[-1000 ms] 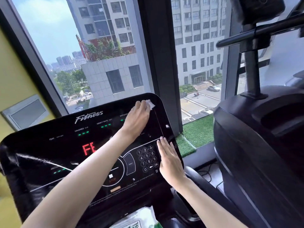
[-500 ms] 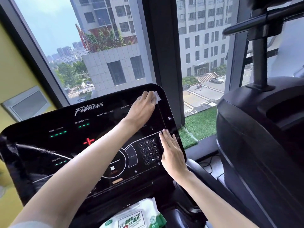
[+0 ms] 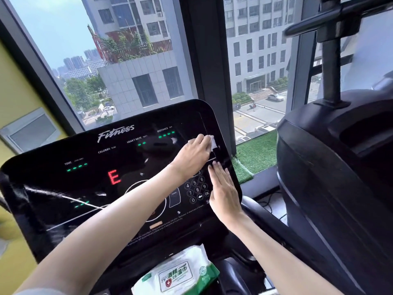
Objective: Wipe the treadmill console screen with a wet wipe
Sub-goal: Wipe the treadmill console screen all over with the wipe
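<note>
Right now your left hand (image 3: 194, 154) presses a small white wet wipe (image 3: 212, 142) flat against the console screen (image 3: 131, 167), fingers closed over it so only a crumpled corner pokes out past your fingertips. The wipe sits at the upper right of the panel, close to its right edge. Your right hand (image 3: 223, 192) lies open, palm down, beside the number keypad (image 3: 196, 188), fingers together; it looks to be steadying the panel rather than gripping anything.

The screen is a wide, glossy black slab with rounded corners, tilted up toward you, its long axis running left to right. Nearly all of it stretches to the left of your wiping hand and below it: the green readouts, the red letter, the round dial outline. So I'd judge the coming strokes must sweep leftward, and the left arm, already crossing the panel, is the one placed to do it. The slick surface shows reflections and should let the damp cloth glide. A soft plastic pack of wipes (image 3: 176, 275) rests just below the console.
</note>
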Tool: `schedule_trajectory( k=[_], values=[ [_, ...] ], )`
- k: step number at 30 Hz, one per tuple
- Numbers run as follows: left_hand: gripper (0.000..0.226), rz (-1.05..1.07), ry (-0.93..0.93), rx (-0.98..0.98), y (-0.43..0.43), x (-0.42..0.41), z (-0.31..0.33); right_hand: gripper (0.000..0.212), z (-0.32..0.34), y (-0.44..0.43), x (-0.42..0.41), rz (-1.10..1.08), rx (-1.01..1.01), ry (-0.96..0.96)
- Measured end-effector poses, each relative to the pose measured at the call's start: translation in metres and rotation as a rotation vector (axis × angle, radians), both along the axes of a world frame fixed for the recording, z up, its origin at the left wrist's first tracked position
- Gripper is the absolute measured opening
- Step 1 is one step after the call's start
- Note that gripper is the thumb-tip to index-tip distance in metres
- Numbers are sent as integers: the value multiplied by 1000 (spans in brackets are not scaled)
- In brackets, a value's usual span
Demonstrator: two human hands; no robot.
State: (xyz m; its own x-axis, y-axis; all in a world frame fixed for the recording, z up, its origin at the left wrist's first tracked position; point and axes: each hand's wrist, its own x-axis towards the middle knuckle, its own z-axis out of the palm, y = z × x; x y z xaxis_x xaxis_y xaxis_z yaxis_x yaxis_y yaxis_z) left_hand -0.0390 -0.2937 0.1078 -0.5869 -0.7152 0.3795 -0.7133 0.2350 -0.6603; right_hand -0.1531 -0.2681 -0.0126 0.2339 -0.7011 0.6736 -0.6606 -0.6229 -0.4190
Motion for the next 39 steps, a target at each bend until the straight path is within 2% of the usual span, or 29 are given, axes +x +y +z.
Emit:
schedule_trajectory(
  k=[6, 9, 11, 12, 14, 15, 17, 19, 21, 23, 27, 30, 32, 34, 36, 37, 38, 39],
  values=[
    [40, -2, -113, 41, 5, -2, -11, 79, -3, 8, -3, -45, 34, 12],
    [36, 0, -144, 144, 11, -7, -18, 80, -2, 12, -5, -52, 56, -3],
    [32, 9, -90, 244, 16, -12, -18, 81, -2, 13, -9, -34, 60, -20],
    [31, -7, 10, 343, 16, -12, -16, 80, -1, 14, -11, -25, 58, -21],
    [38, -19, 343, 545, 19, -8, -6, 75, 0, 15, -13, -42, 51, -11],
    [41, -79, 514, 518, 21, -5, 0, 73, 0, 15, -14, -57, 52, -2],
    [39, -198, 767, 253, 24, 7, 13, 73, 1, 14, -16, -67, 57, 5],
    [41, -239, 857, -44, 27, 23, 32, 74, 3, 12, -15, -63, 50, 11],
    [52, -178, 862, -194, 25, 37, 51, 76, 6, 10, -12, -49, 41, 28],
    [59, -64, 806, -191, 20, 46, 56, 77, 9, 11, -7, -18, 28, 40],
    [52, 77, 709, -3, 19, 39, 18, 75, 15, 8, 0, 30, -15, 53],
    [55, -18, 489, 256, 24, 30, -4, 74, 16, 2, 2, 32, -22, 36],
    [55, -56, 383, 297, 26, 37, 5, 73, 15, 0, 3, 41, -17, 37],
    [53, -1, 479, 149, 22, 48, 18, 71, 14, -1, 2, 43, -19, 36],
    [54, 98, 731, -41, 20, 50, 21, 65, 13, -3, 2, 41, -27, 45],
    [54, 104, 787, -59, 20, 46, 17, 60, 12, -3, 2, 42, -31, 48],
    [54, 89, 754, -8, 22, 40, 9, 55, 13, -3, 1, 43, -38, 47],
    [55, 41, 643, 116, 25, 34, 0, 51, 15, -3, 1, 42, -46, 41]
  ],
)
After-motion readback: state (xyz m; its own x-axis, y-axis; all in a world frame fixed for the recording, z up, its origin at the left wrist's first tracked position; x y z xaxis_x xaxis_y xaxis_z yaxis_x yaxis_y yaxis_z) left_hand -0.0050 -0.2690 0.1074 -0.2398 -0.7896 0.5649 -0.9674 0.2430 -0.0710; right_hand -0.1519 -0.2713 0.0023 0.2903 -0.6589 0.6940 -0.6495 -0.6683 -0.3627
